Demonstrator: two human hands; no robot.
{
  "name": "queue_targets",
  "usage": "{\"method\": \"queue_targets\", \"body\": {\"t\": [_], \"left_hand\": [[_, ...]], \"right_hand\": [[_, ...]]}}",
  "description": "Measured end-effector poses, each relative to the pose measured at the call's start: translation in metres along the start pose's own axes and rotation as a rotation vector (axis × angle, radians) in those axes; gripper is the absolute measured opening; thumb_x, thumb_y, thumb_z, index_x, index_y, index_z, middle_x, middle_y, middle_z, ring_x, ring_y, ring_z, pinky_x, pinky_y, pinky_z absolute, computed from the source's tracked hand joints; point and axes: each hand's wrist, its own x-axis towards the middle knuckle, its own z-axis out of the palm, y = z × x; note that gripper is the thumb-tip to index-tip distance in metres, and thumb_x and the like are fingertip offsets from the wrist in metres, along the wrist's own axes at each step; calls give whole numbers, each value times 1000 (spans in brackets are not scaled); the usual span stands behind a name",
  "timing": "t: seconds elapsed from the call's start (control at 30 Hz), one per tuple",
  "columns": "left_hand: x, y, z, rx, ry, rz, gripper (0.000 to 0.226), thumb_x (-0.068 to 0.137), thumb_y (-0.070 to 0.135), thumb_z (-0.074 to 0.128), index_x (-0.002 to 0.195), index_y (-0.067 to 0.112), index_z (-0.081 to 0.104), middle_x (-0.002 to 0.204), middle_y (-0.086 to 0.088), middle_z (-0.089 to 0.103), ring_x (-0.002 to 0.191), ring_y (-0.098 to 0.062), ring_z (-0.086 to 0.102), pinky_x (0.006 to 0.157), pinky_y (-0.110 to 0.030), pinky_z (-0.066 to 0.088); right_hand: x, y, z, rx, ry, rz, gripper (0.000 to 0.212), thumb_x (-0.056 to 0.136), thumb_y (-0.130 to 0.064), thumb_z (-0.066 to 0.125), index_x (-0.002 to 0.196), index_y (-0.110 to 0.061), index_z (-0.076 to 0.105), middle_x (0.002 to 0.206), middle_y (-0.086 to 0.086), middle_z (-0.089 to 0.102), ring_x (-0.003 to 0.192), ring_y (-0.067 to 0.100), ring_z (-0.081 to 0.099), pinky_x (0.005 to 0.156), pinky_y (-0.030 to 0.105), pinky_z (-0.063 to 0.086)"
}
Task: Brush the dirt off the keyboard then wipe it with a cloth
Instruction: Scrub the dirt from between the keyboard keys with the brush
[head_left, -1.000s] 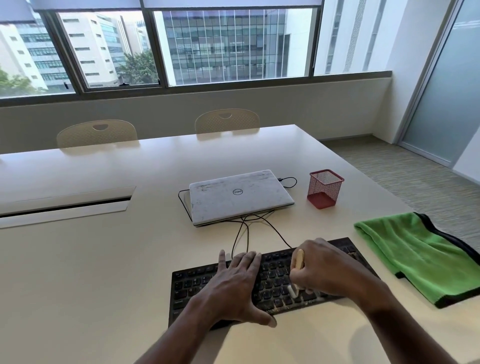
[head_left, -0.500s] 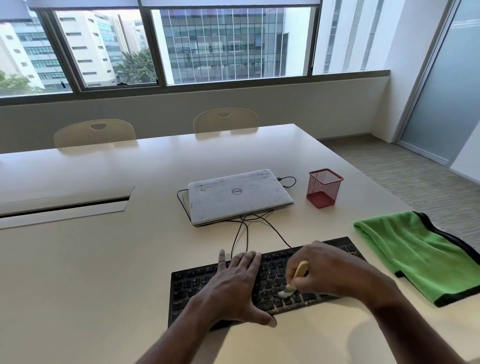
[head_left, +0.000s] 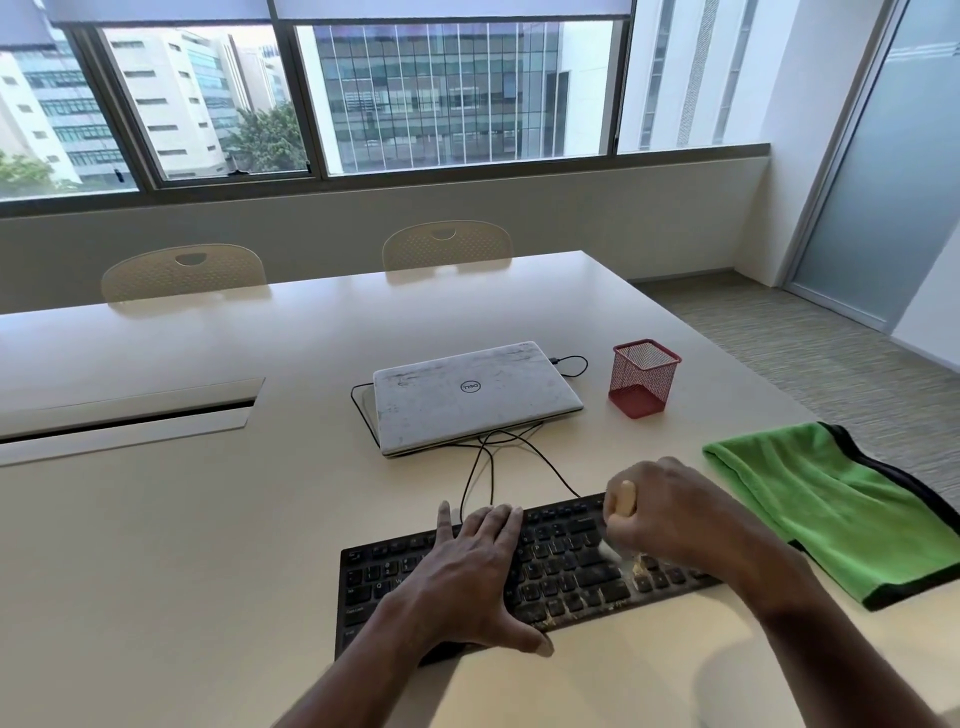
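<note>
A black keyboard lies near the table's front edge, with pale crumbs of dirt on its lower middle keys. My left hand rests flat on its left half, fingers straight. My right hand grips a small brush with a tan wooden handle; its pale bristles, blurred, touch the keys at the keyboard's right half. A green cloth with black trim lies folded on the table to the right of the keyboard, untouched.
A closed grey laptop sits behind the keyboard, with black cables running between them. A red mesh pen cup stands to the laptop's right. The table's right edge runs just past the cloth. Two chairs stand at the far side.
My right hand has swept the brush to the right and up along the keys. My left hand has stayed pressed on the keyboard.
</note>
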Motion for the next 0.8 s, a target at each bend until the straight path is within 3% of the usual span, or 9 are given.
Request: {"method": "queue_targets", "body": {"t": [0.07, 0.2, 0.37, 0.47, 0.57, 0.67, 0.8], "left_hand": [[2, 2, 0, -6, 2, 4, 142, 68, 91, 60, 160, 13, -14, 171, -4, -4, 156, -19, -7, 121, -60, -15], [5, 7, -1, -3, 5, 17, 141, 69, 91, 59, 160, 12, -15, 171, -6, -5, 156, -20, -8, 121, -60, -15], [4, 9, -3, 0, 12, 22, 140, 70, 89, 60, 160, 11, -14, 171, -6, -4, 156, -20, -7, 122, -60, -15], [6, 9, -2, 9, 16, 26, 140, 69, 90, 59, 160, 11, -13, 171, -6, -3, 156, -20, -6, 122, -60, -14], [7, 10, -2, 15, 18, 26, 140, 69, 90, 59, 161, 11, -12, 171, -7, -2, 156, -21, -5, 122, -61, -13], [7, 11, -3, 10, 18, 21, 140, 70, 90, 60, 161, 10, -11, 171, -8, -2, 156, -21, -5, 122, -61, -13], [6, 11, -4, 9, 10, 23, 140, 70, 89, 60, 161, 11, -12, 171, -7, -3, 156, -21, -5, 122, -61, -13]], "right_hand": [[-2, -5, -3, 98, 55, -8, 15, 82, -22, 68, 67, -22, 72, 61, -5, 70, 50, 4, 59, 47, 15, 43], [-7, -18, 9, 138, -44, -20, 11, 88, -22, 69, 78, -21, 74, 63, -6, 69, 47, -2, 57, 48, 11, 43], [-7, -8, 10, 85, 76, 108, 13, 85, -19, 69, 73, -20, 70, 62, -5, 68, 47, 4, 58, 44, 11, 40], [-7, -17, 12, 143, 76, 39, 11, 90, -20, 68, 79, -20, 72, 64, -6, 68, 48, 3, 59, 46, 11, 44], [-7, -24, 24, 68, -6, -23, 14, 90, -21, 65, 80, -13, 72, 69, 0, 71, 52, 12, 60, 54, 21, 51], [-6, -22, 25, 66, -77, -10, 17, 86, -20, 66, 77, -7, 71, 65, 4, 68, 49, 11, 51, 51, 22, 49], [-3, -24, 23, 46, 1, -50, 16, 90, -22, 65, 79, -13, 71, 69, 4, 70, 53, 11, 57, 57, 18, 49]]}}
